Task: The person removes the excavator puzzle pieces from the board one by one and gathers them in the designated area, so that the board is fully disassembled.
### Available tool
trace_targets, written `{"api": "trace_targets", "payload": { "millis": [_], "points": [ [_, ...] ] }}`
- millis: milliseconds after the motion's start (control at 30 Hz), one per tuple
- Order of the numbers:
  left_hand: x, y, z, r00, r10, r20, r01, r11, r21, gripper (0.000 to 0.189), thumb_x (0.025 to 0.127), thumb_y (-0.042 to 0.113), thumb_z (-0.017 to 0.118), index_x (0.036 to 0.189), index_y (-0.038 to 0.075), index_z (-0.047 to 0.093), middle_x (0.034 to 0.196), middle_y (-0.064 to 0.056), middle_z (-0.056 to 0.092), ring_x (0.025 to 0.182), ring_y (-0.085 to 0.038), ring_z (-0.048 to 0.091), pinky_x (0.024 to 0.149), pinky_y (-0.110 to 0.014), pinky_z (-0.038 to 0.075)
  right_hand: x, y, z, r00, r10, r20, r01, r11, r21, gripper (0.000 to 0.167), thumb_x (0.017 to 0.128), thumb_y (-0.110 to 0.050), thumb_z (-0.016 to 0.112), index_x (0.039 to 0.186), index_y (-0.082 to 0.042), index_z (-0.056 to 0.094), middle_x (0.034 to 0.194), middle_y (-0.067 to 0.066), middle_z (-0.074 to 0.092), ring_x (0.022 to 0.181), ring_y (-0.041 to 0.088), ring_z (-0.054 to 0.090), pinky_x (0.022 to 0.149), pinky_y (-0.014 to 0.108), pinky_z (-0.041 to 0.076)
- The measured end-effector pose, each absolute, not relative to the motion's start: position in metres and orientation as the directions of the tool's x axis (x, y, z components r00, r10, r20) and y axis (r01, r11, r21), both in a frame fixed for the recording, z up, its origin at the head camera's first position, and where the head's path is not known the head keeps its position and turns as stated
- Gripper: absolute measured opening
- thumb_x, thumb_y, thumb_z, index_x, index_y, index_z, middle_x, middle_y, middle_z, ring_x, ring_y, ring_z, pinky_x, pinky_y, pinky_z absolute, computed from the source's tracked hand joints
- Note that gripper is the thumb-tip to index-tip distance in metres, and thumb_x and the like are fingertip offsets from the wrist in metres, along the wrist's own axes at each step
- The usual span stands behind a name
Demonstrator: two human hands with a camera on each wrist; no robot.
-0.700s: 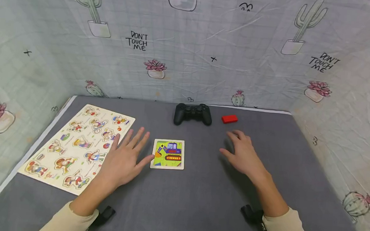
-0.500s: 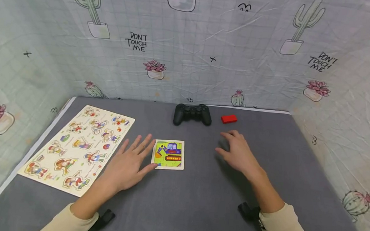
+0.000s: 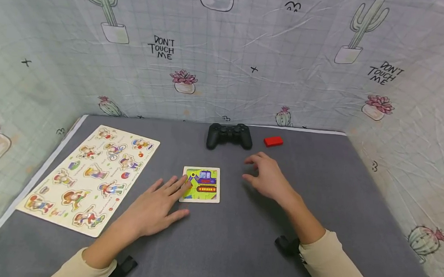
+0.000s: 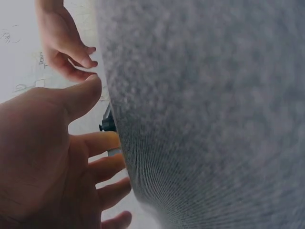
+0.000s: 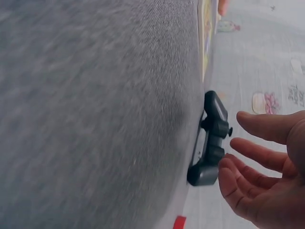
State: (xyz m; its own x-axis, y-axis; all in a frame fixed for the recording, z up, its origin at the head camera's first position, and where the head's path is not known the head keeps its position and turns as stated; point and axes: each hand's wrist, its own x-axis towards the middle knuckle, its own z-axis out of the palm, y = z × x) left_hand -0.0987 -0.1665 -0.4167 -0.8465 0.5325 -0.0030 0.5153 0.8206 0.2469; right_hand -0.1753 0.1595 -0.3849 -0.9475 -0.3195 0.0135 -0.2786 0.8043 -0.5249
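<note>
A small square jigsaw puzzle [image 3: 205, 184] with an excavator picture lies mid-table. My left hand [image 3: 157, 209], fingers spread and palm down, overlaps the puzzle's left side with its fingertips in the head view. In the left wrist view, the left hand [image 4: 57, 152] holds nothing. To the right of the puzzle my right hand [image 3: 271, 178] hovers above the table, its fingers loosely bent and nothing between them. The right wrist view shows that right hand [image 5: 271, 167] with a black game controller [image 5: 210, 143] beyond its fingertips.
A large wooden puzzle board [image 3: 87, 180] with cartoon figures lies at the left. The controller [image 3: 230, 136] rests near the table's back edge, with a red block [image 3: 273, 141] beside it. A patterned cloth [image 3: 228, 53] hangs behind the grey table [image 3: 214, 249].
My right hand has moved left towards the small puzzle. The left hand has come lower, its fingertips now over the puzzle's left edge. The objects have stayed in place.
</note>
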Motion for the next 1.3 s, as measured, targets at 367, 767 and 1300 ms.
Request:
{"api": "trace_targets", "payload": {
  "millis": [367,767,1300],
  "points": [
    [-0.097,-0.165,-0.418,-0.799,0.594,-0.094,0.541,0.779,0.317,0.081,0.098,0.055,0.067,0.164,0.019,0.036,0.173,-0.004,0.025,0.160,-0.033,0.025,0.126,-0.063,0.021,-0.190,0.126,-0.393,-0.916,-0.401,0.007,-0.343,0.775,-0.531,0.040,0.091,-0.015,0.082,0.128,-0.006,0.070,0.124,0.010,0.064,0.109,0.029,0.064,0.090,0.044,0.056],
    [-0.097,-0.164,-0.418,-0.750,0.646,-0.139,0.574,0.741,0.348,0.085,0.094,0.052,0.073,0.163,0.016,0.038,0.175,-0.008,0.020,0.160,-0.034,0.022,0.126,-0.065,0.021,-0.200,0.086,-0.397,-0.869,-0.495,-0.007,-0.416,0.736,-0.534,0.035,0.091,-0.010,0.081,0.125,-0.006,0.072,0.117,0.011,0.066,0.102,0.024,0.065,0.086,0.038,0.057],
    [-0.095,-0.165,-0.415,-0.728,0.667,-0.159,0.600,0.732,0.324,0.086,0.093,0.049,0.074,0.162,0.013,0.039,0.173,-0.012,0.024,0.159,-0.035,0.027,0.124,-0.064,0.026,-0.217,0.053,-0.395,-0.790,-0.606,-0.092,-0.469,0.696,-0.544,0.031,0.091,-0.009,0.080,0.122,-0.008,0.076,0.111,0.007,0.069,0.094,0.017,0.065,0.081,0.029,0.055]
  ]
}}
